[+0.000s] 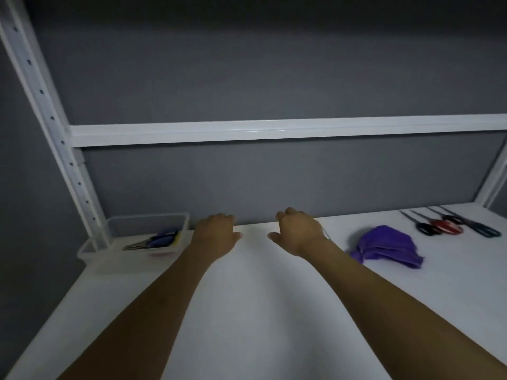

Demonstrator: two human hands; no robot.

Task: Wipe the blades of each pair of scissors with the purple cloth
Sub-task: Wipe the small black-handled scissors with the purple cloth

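The purple cloth [386, 246] is sitting crumpled in a loose heap on the white surface [260, 297], over on the right, nobody touching it. Just past it, toward the far right corner, 3 scissors lie side by side with blades pointing back and to the left: a black-handled pair [426, 229], a red-handled pair [447, 226] and a dark teal pair [485, 231]. They sit close together and the handles look like they overlap, though it's pretty blurry there. More scissors with blue handles [159, 239] sit in a clear plastic bin [109, 250] at the far left edge, with something yellow beside them that I can't make out.

Both arms reach straight out, palms down, near the back edge of the surface. The left hand [215, 233] and right hand [297, 233] each have the fingers loosely curled, with the thumbs poking toward each other, and nothing is in either one as far as I can see. The fingertips are hidden behind the knuckles. Neither hand is near the cloth.

Behind is a grey wall with a white rail [274, 131] and a white post with holes [46, 113].
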